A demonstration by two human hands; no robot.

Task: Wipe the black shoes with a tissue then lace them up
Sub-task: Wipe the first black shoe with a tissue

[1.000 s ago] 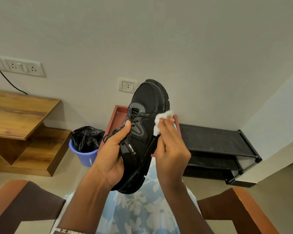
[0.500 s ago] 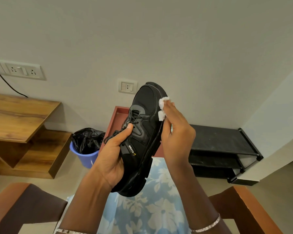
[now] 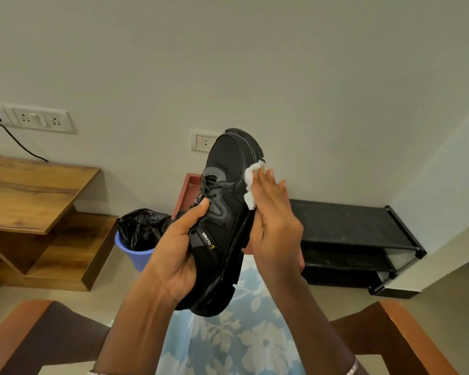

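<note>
A black lace-up shoe (image 3: 228, 163) is held up in front of me, toe pointing up and away, sole edge to the right. My left hand (image 3: 173, 250) grips its heel and laced side, thumb lying near the laces. My right hand (image 3: 274, 220) presses a crumpled white tissue (image 3: 251, 175) against the shoe's right side near the sole edge with straight fingers. Only this one shoe is in view.
A blue bin with a black bag (image 3: 136, 239) stands on the floor to the left. A red-brown tray (image 3: 186, 193) leans behind the shoe. A low black shoe rack (image 3: 349, 226) is at the right, a wooden shelf unit (image 3: 33, 190) at the left. Chair arms (image 3: 398, 334) flank my lap.
My right hand slid the tissue up the shoe's side toward the toe, then came slightly back down, and its fingers now lie flatter. The left hand kept its hold.
</note>
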